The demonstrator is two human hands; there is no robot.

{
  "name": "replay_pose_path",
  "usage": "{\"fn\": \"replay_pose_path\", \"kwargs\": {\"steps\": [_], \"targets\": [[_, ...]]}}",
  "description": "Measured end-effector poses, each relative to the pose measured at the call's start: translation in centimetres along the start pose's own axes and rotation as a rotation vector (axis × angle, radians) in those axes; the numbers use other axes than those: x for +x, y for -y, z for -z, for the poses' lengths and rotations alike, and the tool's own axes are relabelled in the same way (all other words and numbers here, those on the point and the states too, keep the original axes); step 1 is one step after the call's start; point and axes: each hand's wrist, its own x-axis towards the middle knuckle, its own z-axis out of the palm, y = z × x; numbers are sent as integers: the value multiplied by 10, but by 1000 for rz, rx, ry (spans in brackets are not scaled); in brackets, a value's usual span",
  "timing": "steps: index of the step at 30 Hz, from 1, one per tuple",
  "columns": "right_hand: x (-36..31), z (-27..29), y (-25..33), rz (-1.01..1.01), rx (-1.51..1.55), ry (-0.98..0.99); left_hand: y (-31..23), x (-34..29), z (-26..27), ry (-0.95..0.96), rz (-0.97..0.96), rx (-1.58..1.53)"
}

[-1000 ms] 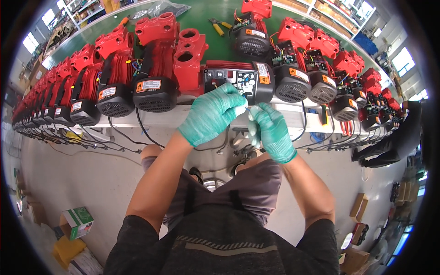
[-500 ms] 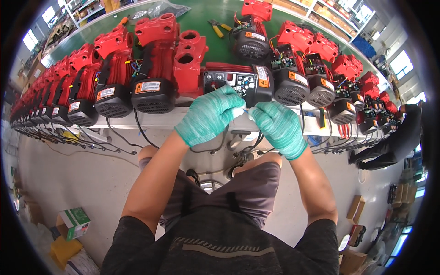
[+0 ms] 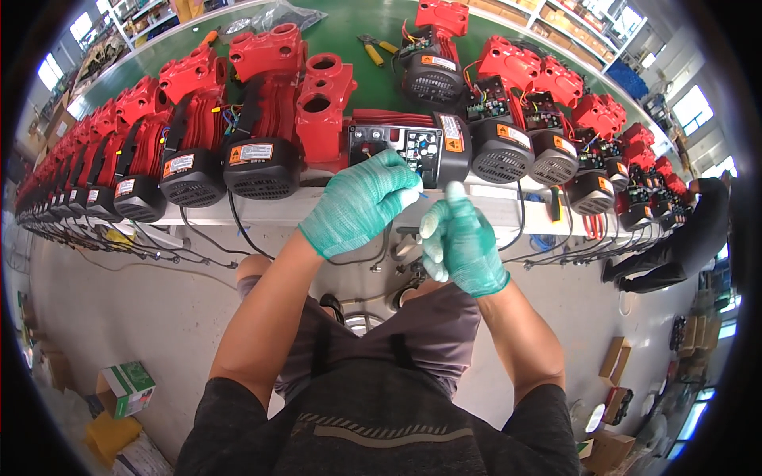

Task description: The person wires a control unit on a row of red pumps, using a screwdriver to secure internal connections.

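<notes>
At the red-and-black finned motor point(image 3: 452, 155), I log: green-gloved left hand point(image 3: 361, 200) pinching blue wire point(image 3: 424, 195), seemingly steadying it; green-gloved right hand point(image 3: 464, 246) loosely unclenched.

Green gloves point(image 3: 355, 205), dark short-sleeved shirt point(image 3: 381, 397), greyish shorts point(image 3: 436, 337)

On the green top of the desk point(image 3: 371, 83), a pair of pliers point(image 3: 371, 52) lies with its yellow handles apart, and a clear plastic bag point(image 3: 284, 14) rests near the far edge, with an orange-handled tool point(image 3: 209, 37) to its left; beyond, white shelves point(image 3: 537, 17) carry cardboard boxes point(image 3: 575, 47), while a person point(image 3: 692, 242) in dark clothes is at the far right; on the grey floor point(image 3: 159, 301), a green and white box point(image 3: 127, 389) sits at left, and an open carton point(image 3: 615, 361) at right
</notes>
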Motion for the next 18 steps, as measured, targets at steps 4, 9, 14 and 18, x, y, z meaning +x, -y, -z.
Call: {"fn": "replay_pose_path", "kwargs": {"steps": [4, 9, 14, 18], "targets": [[6, 22, -8, 873, -980, -242, -1, 2, -1, -5, 13, -56], [22, 37, 16, 1386, -1742, -133, 1, 3, 2, 17, 3, -57], [24, 34, 30, 1435, -1810, -29, 1, 6, 2, 19, -33, -49], [19, 20, 22, 1296, -1807, -126, -2, 4, 4, 14, -17, -54]]}}
